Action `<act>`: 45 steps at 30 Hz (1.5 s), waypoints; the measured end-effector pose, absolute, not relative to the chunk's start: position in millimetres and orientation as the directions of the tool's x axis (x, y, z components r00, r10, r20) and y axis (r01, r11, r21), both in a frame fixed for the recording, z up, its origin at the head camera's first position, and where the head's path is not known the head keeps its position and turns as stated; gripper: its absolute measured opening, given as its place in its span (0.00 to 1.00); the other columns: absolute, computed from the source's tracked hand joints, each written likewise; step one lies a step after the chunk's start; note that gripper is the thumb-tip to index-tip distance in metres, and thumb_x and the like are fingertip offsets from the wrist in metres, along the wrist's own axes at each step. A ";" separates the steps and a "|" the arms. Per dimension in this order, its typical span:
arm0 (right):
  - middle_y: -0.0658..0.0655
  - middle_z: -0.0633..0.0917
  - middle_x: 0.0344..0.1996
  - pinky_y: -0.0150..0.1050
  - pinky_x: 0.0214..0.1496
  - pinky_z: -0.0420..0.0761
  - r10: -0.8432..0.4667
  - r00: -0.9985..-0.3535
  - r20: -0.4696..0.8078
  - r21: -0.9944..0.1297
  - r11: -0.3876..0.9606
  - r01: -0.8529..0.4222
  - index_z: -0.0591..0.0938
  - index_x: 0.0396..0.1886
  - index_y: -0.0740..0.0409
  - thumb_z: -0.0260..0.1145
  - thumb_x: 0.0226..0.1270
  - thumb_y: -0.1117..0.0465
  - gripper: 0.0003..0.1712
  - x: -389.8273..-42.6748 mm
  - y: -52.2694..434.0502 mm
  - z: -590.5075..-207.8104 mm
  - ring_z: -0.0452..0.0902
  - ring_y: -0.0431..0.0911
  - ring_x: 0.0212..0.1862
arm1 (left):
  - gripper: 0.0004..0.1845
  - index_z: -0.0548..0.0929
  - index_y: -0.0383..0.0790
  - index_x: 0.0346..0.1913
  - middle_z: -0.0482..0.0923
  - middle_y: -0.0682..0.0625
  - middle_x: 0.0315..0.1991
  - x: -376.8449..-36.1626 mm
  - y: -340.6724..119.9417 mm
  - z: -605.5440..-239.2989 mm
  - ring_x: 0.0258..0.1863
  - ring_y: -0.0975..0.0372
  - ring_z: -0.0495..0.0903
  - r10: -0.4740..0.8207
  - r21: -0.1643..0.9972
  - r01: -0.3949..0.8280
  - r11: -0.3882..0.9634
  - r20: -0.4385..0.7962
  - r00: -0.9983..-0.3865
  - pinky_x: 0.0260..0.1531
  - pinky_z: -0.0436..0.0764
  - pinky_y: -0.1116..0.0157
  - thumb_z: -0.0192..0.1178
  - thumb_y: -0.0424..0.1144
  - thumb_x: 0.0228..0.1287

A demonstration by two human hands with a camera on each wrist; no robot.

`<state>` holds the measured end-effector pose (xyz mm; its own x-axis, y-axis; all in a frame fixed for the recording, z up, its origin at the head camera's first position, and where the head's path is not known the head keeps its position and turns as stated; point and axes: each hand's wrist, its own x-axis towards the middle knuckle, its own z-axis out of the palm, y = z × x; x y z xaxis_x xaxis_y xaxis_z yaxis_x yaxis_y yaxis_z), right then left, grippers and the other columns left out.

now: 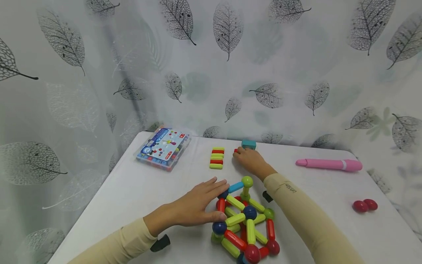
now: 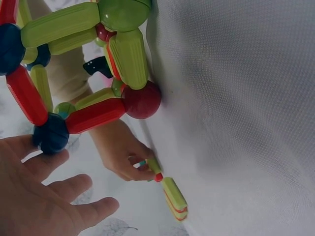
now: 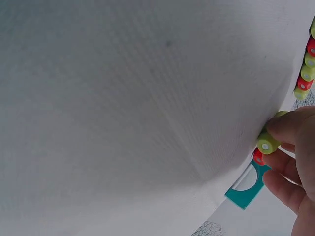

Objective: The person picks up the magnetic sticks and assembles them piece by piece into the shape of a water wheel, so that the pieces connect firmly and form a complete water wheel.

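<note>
Short sticks, one green and one red, sit pinched in the grip of the right hand at the far side of the counter, just right of the stacked row of green and red sticks and touching a teal block. They look like light, rigid plastic rods with smooth ribbed sides and flat capped ends; I judge them easy to lift and not fragile, though likely to roll or slip, so a hold across the middle of the barrel between thumb and forefinger suits best.

Nearer than that row, the left hand lies spread and flat, fingers straight, its fingertips against a blue ball of the stick-and-ball frame.

From the head view the right hand covers nearly all of what it holds; only a speck of red shows. The right wrist view reveals the green stick's round end cap and the red one beneath it, plus the teal block's white arc. The left wrist view shows the frame's red ball resting on the counter and the right hand's fingers curled at the sticks, seen from the opposite side. Only the head view takes in the clear box, the pink pen-like thing and two red balls.
</note>
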<state>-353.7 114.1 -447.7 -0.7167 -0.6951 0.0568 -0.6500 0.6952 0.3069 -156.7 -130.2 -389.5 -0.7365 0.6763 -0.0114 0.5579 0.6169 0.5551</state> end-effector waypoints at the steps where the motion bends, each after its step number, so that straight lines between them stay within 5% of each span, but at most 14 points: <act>1: 0.62 0.83 0.49 0.47 0.49 0.88 -0.697 -0.715 0.055 0.310 0.693 -0.651 0.83 0.57 0.57 0.75 0.63 0.66 0.23 -353.4 114.6 -447.8 0.85 0.52 0.45 | 0.45 0.55 0.57 0.82 0.51 0.60 0.81 -156.6 -129.9 -389.4 0.82 0.52 0.46 0.677 0.555 0.558 0.617 -0.012 -0.736 0.75 0.56 0.40 0.52 0.71 0.69; 17: 0.58 0.84 0.52 0.51 0.57 0.84 -0.773 -0.620 0.133 0.424 0.610 -0.669 0.81 0.60 0.52 0.78 0.59 0.65 0.29 -331.2 136.6 -426.5 0.82 0.54 0.54 | 0.44 0.55 0.60 0.82 0.51 0.62 0.81 -156.7 -127.3 -390.3 0.82 0.53 0.45 0.669 0.558 0.546 0.625 -0.024 -0.743 0.75 0.56 0.40 0.52 0.71 0.68; 27: 0.56 0.86 0.50 0.50 0.56 0.84 -0.754 -0.582 0.306 0.280 0.655 -0.702 0.81 0.63 0.54 0.77 0.60 0.64 0.30 -274.7 154.5 -376.7 0.82 0.54 0.50 | 0.45 0.54 0.59 0.82 0.50 0.61 0.82 -154.3 -131.3 -393.2 0.82 0.54 0.43 0.656 0.567 0.527 0.633 -0.031 -0.754 0.75 0.56 0.39 0.53 0.71 0.67; 37: 0.54 0.87 0.44 0.46 0.44 0.88 -0.538 -0.776 0.328 -0.261 0.738 -0.622 0.82 0.61 0.59 0.73 0.64 0.65 0.25 -220.0 169.8 -355.9 0.85 0.47 0.43 | 0.44 0.54 0.62 0.82 0.49 0.61 0.82 -149.0 -133.5 -391.6 0.82 0.56 0.43 0.652 0.597 0.518 0.613 -0.012 -0.758 0.75 0.55 0.40 0.57 0.67 0.68; 41: 0.53 0.88 0.47 0.44 0.45 0.88 -0.476 -0.849 0.229 -0.513 0.683 -0.520 0.82 0.62 0.58 0.70 0.67 0.63 0.23 -208.2 174.7 -358.6 0.86 0.44 0.43 | 0.43 0.55 0.62 0.81 0.48 0.62 0.82 -148.2 -133.9 -391.0 0.82 0.56 0.43 0.654 0.602 0.516 0.609 -0.013 -0.756 0.75 0.56 0.41 0.57 0.66 0.68; 45: 0.57 0.86 0.49 0.42 0.46 0.88 -0.396 -0.917 0.045 -0.775 0.565 -0.282 0.80 0.63 0.60 0.69 0.69 0.60 0.24 -201.8 177.8 -362.8 0.85 0.46 0.46 | 0.44 0.54 0.63 0.81 0.48 0.62 0.82 -148.0 -133.9 -390.8 0.82 0.57 0.42 0.655 0.597 0.519 0.612 -0.016 -0.755 0.75 0.56 0.41 0.56 0.69 0.67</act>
